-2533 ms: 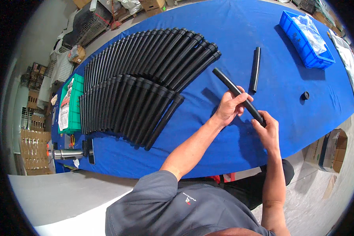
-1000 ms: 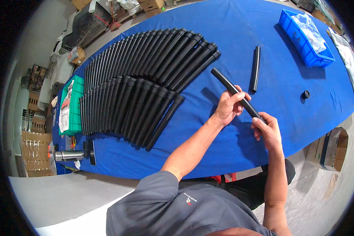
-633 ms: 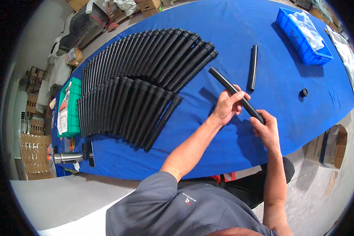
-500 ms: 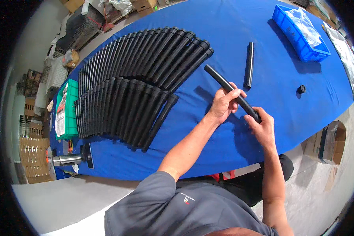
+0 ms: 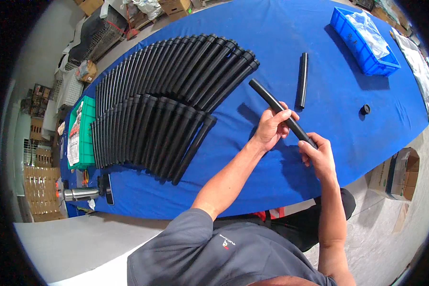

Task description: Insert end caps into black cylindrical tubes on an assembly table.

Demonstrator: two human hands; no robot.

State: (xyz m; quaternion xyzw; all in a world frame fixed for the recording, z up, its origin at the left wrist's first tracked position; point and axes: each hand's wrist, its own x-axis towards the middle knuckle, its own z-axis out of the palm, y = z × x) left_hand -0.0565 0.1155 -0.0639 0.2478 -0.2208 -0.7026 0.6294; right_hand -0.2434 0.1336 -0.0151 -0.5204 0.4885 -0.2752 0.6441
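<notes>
I hold one black tube [image 5: 270, 99] slanted above the blue table [image 5: 291, 28]. My left hand [image 5: 271, 127] grips the tube around its middle. My right hand [image 5: 319, 155] is closed over the tube's near end, which it hides. To the left lie two fanned rows of several black tubes [image 5: 176, 81] side by side. A single black tube [image 5: 302, 79] lies apart just beyond my hands, and a small black cap [image 5: 365, 109] sits to its right.
A blue bin [image 5: 362, 45] with a clear plastic bag stands at the far right. A green tray [image 5: 78, 133] with paper sits at the left end, a metal tool [image 5: 81, 193] below it. A cardboard box [image 5: 398, 174] rests on the floor right.
The held tube and both hands have stayed almost in place; my right hand has closed more snugly over the tube's near end. The view has shifted slightly.
</notes>
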